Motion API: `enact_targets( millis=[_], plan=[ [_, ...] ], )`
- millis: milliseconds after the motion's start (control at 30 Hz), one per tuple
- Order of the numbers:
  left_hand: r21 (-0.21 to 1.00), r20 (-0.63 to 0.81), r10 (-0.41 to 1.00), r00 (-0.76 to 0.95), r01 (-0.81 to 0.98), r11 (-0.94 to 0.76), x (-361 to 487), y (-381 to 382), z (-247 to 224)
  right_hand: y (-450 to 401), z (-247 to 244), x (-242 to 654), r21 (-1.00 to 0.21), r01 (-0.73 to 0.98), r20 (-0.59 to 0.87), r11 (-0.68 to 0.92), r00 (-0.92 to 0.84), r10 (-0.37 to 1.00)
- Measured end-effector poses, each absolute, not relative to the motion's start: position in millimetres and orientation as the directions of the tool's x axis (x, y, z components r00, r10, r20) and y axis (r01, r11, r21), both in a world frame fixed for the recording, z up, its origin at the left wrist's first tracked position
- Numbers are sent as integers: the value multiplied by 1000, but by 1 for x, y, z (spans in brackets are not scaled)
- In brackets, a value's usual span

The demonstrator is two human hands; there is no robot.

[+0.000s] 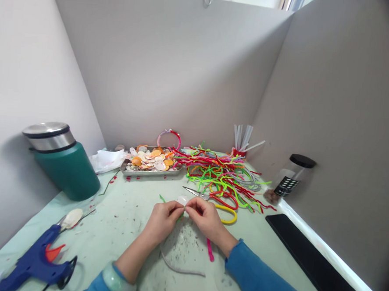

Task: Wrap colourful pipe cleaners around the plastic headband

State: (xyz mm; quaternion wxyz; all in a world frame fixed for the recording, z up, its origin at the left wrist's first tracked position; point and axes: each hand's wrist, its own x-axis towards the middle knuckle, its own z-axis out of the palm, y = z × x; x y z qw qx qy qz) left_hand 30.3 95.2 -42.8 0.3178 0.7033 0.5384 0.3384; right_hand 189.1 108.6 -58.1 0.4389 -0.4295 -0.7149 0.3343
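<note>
My left hand (165,218) and my right hand (205,216) meet above the middle of the table, their thumbs and forefingers pinched together. What lies between the fingertips is too small and covered to make out. A whitish shell disc (183,200) shows just behind the fingertips. Green pipe cleaner (162,199) pokes out beyond my left hand; whether it is held or lies beneath, I cannot tell. Below the hands a grey pipe cleaner (183,271) curves across the table, and a pink one (210,250) lies beside my right wrist. Scissors (217,198) with red and yellow handles rest behind my right hand.
A metal tray (153,173) of shell pieces and a pile of colourful pipe cleaners (222,169) stand at the back. Left are a green bottle (68,168) and a blue glue gun (38,256). Right are a black-lidded jar (287,179) and a black slab (309,258).
</note>
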Motion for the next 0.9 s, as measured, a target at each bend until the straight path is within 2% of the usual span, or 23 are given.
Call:
enact_targets(
  millis=[200,400,500,667,767,900],
  plan=[
    [946,-68,962,266,323,-22,30,96,-42,105,-55,189,-850,292,358,438,-290,888],
    [978,-82,939,335,209,10,30,96,-42,107,-57,191,-854,291,355,431,-281,892],
    [962,-59,946,320,272,-31,29,96,-43,107,-57,192,-868,268,347,418,-273,897],
    [869,110,970,216,453,-199,29,98,-43,105,-56,191,-861,264,353,435,-306,884],
    [822,112,974,199,532,-204,28,98,-43,105,-56,191,-856,271,355,441,-315,880],
    [803,123,969,214,552,-224,28,97,-43,106,-56,191,-853,271,362,446,-310,879]
  ],
)
